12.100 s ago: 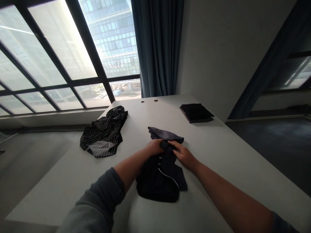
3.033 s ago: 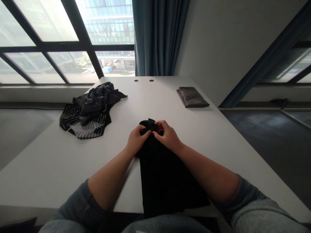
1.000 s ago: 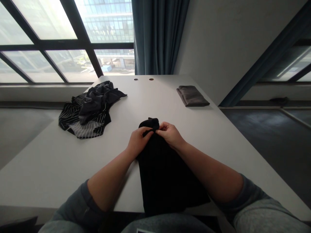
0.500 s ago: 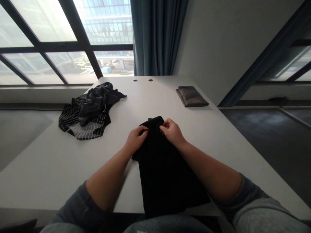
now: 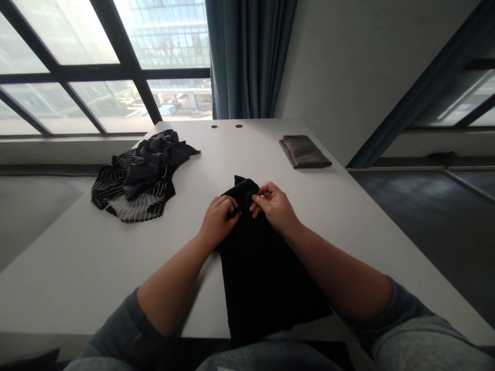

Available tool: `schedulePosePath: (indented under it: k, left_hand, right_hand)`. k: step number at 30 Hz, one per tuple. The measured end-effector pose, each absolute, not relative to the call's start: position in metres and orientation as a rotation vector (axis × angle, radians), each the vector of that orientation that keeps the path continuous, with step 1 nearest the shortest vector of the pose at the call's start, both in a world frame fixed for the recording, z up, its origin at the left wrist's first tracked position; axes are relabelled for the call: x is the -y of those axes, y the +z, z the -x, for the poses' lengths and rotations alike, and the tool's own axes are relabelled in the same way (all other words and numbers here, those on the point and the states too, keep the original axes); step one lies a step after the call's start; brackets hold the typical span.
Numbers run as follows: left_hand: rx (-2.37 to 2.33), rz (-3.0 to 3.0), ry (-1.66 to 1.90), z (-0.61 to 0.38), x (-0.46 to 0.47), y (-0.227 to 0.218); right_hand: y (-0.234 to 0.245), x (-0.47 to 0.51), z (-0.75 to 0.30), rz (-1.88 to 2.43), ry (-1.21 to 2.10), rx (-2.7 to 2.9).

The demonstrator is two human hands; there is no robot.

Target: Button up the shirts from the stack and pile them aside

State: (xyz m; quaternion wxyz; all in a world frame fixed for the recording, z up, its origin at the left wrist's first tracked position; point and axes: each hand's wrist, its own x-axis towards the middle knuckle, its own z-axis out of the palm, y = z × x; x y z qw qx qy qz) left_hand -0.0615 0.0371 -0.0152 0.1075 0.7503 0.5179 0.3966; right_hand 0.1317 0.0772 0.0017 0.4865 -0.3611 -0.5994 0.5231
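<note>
A black garment lies lengthwise in front of me, its near end at the table's front edge. Its kind is hard to make out in the dark cloth. At the far end, where the fabric is bunched and a flap stands up, both hands grip it. My left hand is closed on the left part of this end, thumb and fingers pinching the cloth. On the right part, my right hand pinches the fabric between thumb and fingers. The two hands are a short way apart.
The white table stretches toward the window. A crumpled heap of dark and striped clothes lies at the left edge. One folded grey-brown cloth rests near the right edge. Behind the table hangs a blue curtain.
The far end of the black garment has shifted, with its flap now higher and more bunched. My left hand has turned and closed further around the cloth; my right fingers have shifted their pinch.
</note>
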Motion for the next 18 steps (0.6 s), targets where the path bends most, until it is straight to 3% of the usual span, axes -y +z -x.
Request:
schedulePosePath:
  k: [7,13,18]
  left_hand:
    - [-1.398,-2.137,0.912,0.057,-0.032,-0.012]
    - [-1.361,-1.743,1.031,0.056,-0.036,-0.016]
    - [-1.337,-1.507,1.136,0.057,-0.039,-0.022]
  right_hand:
    - [0.007,-0.07,-0.13,0.767,1.247,1.605]
    - [0.009,-0.07,-0.136,0.935,0.766,1.853]
    - [0.01,-0.068,-0.135,0.869,0.585,2.174]
